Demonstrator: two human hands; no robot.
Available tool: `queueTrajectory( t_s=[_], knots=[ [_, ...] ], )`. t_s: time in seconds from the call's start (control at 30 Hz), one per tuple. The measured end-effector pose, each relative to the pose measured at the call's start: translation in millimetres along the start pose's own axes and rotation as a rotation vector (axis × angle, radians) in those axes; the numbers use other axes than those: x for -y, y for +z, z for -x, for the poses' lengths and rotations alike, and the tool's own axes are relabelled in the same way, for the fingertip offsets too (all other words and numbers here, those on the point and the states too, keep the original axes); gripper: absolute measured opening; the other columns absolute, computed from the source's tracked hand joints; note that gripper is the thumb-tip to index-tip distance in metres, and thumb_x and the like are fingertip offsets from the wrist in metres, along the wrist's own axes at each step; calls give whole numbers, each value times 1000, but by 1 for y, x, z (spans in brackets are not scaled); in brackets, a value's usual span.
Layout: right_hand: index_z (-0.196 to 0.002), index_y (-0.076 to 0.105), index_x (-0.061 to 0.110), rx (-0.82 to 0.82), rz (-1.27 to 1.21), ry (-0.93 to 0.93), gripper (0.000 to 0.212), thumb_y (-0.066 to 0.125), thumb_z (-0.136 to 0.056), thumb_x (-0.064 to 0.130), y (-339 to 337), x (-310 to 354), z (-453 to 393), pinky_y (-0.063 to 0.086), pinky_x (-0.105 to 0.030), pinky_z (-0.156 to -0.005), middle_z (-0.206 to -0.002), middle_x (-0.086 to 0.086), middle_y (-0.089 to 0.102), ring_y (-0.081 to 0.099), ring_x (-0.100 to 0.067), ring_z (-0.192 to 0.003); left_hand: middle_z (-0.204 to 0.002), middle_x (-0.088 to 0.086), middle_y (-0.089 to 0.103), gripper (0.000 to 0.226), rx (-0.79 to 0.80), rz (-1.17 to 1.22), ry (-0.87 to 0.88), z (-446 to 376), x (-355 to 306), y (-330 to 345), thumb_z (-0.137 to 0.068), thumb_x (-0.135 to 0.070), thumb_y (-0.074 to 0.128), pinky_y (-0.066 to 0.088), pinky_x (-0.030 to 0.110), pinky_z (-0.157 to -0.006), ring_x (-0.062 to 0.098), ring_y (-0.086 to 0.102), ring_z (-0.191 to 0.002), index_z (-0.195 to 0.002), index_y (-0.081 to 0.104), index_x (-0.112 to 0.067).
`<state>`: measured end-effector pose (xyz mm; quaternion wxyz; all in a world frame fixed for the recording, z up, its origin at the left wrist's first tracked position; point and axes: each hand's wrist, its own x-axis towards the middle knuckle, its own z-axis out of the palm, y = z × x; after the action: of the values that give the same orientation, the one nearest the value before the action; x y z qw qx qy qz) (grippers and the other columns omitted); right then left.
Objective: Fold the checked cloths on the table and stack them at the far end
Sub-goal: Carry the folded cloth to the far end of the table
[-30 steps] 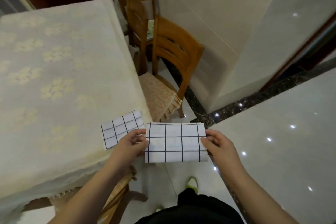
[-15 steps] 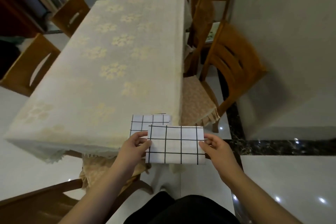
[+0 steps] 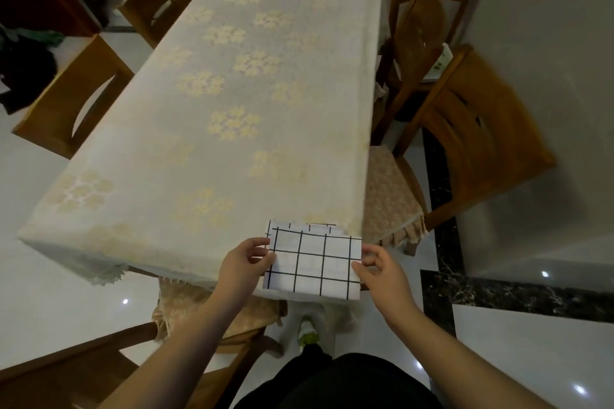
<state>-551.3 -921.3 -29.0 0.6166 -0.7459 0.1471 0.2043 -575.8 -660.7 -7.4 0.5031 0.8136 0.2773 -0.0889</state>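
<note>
I hold a folded white cloth with a black check (image 3: 312, 262) over the near right corner of the table (image 3: 212, 129). My left hand (image 3: 242, 266) pinches its left edge and my right hand (image 3: 382, 272) pinches its right edge with thumb and curled fingers. Under it lies a second folded checked cloth (image 3: 309, 227), almost wholly covered; only its far edge shows on the tablecloth. I cannot tell whether the held cloth rests on the lower one or hovers just above it.
A pale tablecloth with a yellow flower pattern covers the long table. Wooden chairs stand on the right (image 3: 471, 136), on the left (image 3: 76, 100) and at the near end (image 3: 212, 325). A wall (image 3: 548, 43) runs close along the right side.
The held cloth has moved left and forward over the folded cloth on the table and now covers most of it. The camera has swung to face down the table.
</note>
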Motion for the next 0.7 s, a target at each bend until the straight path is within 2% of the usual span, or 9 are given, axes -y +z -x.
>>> queueTrajectory(
  t_s=[0.17,0.27,0.33,0.4,0.47,0.53,0.63,0.7],
  knots=[
    [-122,56,18,-37,77,21,33,67,-91,15,26,-6,-31,54,-42,-73,-88,-2,60,62,-19,-80,-91,-8,70,21,3,-82,9,-35,14,-5,-91,-23,67,57,30,-74,9,67,-80,-112,64,-24],
    [-119,58,18,-76,125,16,31,68,-90,15,40,-10,-43,53,-29,-72,-89,1,63,62,-15,-80,-89,-10,68,22,-4,-136,8,-51,21,-4,-91,-23,67,51,22,-65,6,65,-79,-112,62,-25],
    [-117,59,18,-107,155,11,29,69,-89,14,46,-12,-49,51,-27,-73,-88,1,64,63,-14,-82,-88,-12,66,22,0,-157,5,-59,24,-2,-91,-24,66,47,18,-63,4,63,-79,-113,62,-25],
    [-116,60,16,-121,178,14,29,69,-89,13,50,-14,-55,51,-27,-73,-86,-1,65,64,-16,-83,-88,-12,65,23,15,-172,10,-66,28,0,-91,-23,66,46,17,-64,3,62,-79,-114,62,-23],
    [-116,60,16,-130,197,27,29,69,-89,13,51,-16,-59,48,-21,-70,-85,-1,64,63,-16,-82,-88,-10,65,24,29,-193,18,-71,31,2,-91,-22,67,47,19,-68,4,62,-80,-114,62,-22],
    [-117,60,16,-140,224,33,30,69,-89,14,51,-18,-61,45,-19,-68,-84,0,62,62,-16,-80,-87,-10,65,24,30,-219,38,-75,36,5,-90,-22,68,47,19,-71,3,61,-80,-114,62,-20],
    [-120,59,16,-138,284,30,33,69,-89,14,50,-22,-61,44,-18,-66,-83,3,60,60,-13,-78,-84,-13,64,26,25,-228,64,-80,42,11,-90,-20,68,45,14,-67,0,60,-77,-115,63,-18],
    [-123,58,17,-141,313,36,36,70,-88,15,50,-22,-61,48,-20,-71,-90,4,61,60,-11,-82,-86,-11,63,29,8,-224,83,-81,44,14,-91,-21,67,52,21,-71,2,60,-78,-119,61,-18]
  ],
)
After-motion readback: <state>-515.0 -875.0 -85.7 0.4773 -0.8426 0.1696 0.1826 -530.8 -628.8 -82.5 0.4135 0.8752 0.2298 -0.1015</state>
